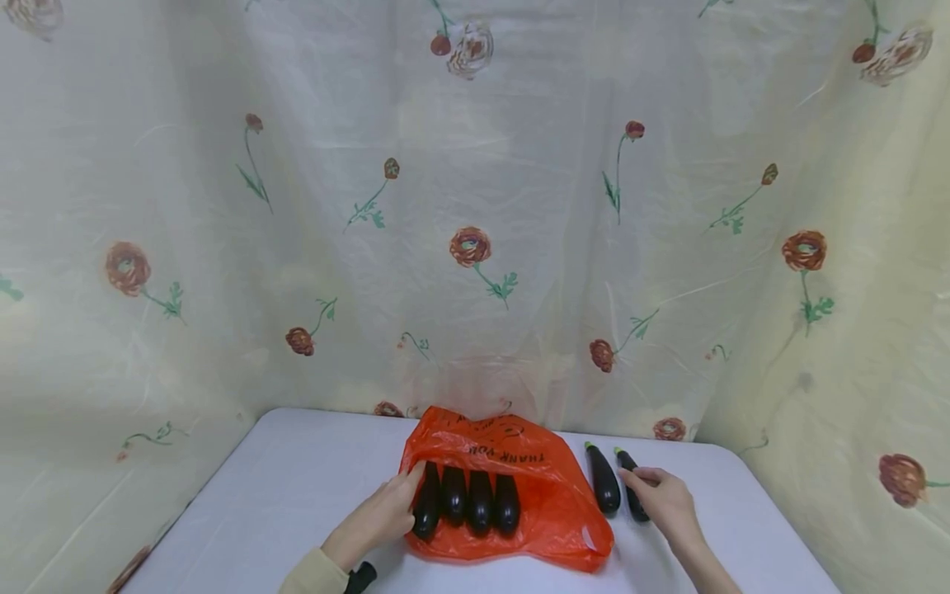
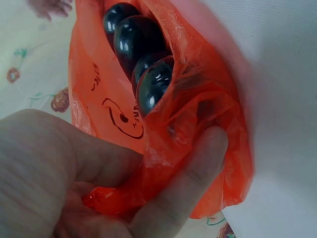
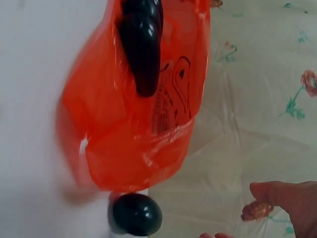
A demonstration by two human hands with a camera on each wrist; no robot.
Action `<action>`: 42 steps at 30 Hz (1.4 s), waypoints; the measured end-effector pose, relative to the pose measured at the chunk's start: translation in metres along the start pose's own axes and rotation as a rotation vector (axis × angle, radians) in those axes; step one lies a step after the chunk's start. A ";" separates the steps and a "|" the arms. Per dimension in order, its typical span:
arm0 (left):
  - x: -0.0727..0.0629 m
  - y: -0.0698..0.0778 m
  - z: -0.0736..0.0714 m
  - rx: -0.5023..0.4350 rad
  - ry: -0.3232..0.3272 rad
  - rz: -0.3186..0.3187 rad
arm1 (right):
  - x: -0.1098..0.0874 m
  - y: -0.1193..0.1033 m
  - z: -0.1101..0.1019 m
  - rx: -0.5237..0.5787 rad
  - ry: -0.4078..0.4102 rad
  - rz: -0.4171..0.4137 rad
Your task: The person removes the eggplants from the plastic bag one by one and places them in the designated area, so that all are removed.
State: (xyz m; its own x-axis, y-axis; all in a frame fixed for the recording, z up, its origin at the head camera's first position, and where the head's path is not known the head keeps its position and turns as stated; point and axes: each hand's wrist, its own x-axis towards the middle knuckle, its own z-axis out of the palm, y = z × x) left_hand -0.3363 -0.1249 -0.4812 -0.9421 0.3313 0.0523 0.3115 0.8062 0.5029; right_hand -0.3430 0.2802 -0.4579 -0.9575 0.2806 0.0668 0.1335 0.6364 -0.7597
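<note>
An orange-red plastic bag (image 1: 549,516) with black "THANK YOU" print lies on its side, its mouth facing me. Several dark, glossy eggplants (image 1: 480,505) sit side by side in its opening. My left hand (image 1: 382,511) is at the bag's left edge; in the left wrist view its thumb and fingers pinch the gathered plastic. Right of the bag lie an eggplant (image 1: 604,481) with a green stem end and a second eggplant (image 1: 629,462) beside it. Over that outer one is my right hand (image 1: 666,502), thumb and fingers apart in the right wrist view.
Everything lies on a white table (image 1: 297,462) with rounded far corners. A pale curtain (image 1: 519,206) with printed flowers hangs behind it and along both sides. A black device (image 1: 360,577) is on my left wrist.
</note>
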 end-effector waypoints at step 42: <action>-0.001 0.002 -0.001 0.001 -0.005 0.011 | -0.036 -0.066 0.057 0.087 -0.129 -0.111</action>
State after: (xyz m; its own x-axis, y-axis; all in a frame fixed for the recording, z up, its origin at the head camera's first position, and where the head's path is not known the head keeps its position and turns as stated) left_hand -0.3351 -0.1241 -0.4799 -0.9380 0.3425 0.0537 0.3219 0.8030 0.5015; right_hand -0.3315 0.1871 -0.4467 -0.9907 0.1139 0.0745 0.0075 0.5922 -0.8057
